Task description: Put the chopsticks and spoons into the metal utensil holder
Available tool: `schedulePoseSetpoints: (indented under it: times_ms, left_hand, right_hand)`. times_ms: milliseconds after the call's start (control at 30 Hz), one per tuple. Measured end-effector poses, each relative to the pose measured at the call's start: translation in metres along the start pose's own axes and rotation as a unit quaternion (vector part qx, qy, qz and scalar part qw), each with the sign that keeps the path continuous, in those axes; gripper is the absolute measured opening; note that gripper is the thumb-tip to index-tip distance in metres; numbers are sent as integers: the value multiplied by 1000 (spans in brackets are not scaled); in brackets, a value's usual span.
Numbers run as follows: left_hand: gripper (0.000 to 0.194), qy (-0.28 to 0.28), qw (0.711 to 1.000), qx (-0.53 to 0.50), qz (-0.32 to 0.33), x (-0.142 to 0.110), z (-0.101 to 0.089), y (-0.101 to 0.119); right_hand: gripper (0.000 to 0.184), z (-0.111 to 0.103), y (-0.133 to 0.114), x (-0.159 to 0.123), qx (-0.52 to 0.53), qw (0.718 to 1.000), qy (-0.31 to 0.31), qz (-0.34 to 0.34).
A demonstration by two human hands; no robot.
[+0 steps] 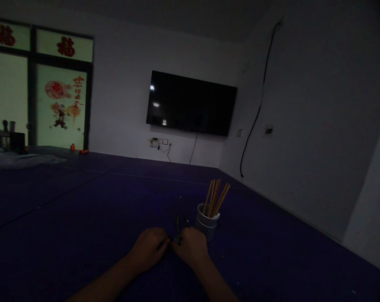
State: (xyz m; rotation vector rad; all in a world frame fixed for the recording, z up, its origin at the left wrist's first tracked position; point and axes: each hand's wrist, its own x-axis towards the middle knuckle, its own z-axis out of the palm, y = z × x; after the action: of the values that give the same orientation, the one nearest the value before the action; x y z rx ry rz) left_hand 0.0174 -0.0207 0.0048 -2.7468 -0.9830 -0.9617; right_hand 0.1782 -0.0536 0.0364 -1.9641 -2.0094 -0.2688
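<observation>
My left hand [150, 247] and my right hand [191, 247] rest close together on the dark purple surface [82, 218], fingers curled toward each other. Between them they pinch a small dark object [178, 228] with thin upright parts; the dim light keeps me from naming it. Just beyond my right hand stands a pale round cup [206, 222]. Several brown chopsticks [215, 197] lean out of it to the right.
A black television [191, 102] hangs on the far white wall, with sockets and a cable [164, 144] below it. A window with red paper decorations [60, 100] is at the left. The right wall [318, 147] runs close along the surface's edge.
</observation>
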Motion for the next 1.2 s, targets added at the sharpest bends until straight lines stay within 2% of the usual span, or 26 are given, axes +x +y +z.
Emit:
schedulePoseSetpoints:
  times_ms: [167,333,533,633,767,1000,1200]
  left_hand:
    - [26,26,1000,-2,-11,0,2,-2]
    - [30,51,997,2,-53,1,1,-1]
    - [31,98,989,-51,-100,1,-6,0]
    - [31,122,984,-77,-106,2,-7,-1]
    - [31,162,980,-89,-74,1,-5,-5]
    - [25,229,970,-74,23,-1,-2,-6]
    - [16,271,960,-61,40,-2,-5,-5]
  right_hand:
    - [22,4,-1,1,9,1000,7,24]
    - [17,2,-1,2,71,997,29,16]
    - [12,-3,-6,0,147,986,53,-62]
    - [17,0,-6,1,176,975,80,-109]
    - [26,5,-4,1,199,964,97,-150]
    - [32,3,-5,0,206,954,76,-204]
    - [35,3,-5,-1,193,952,92,-220]
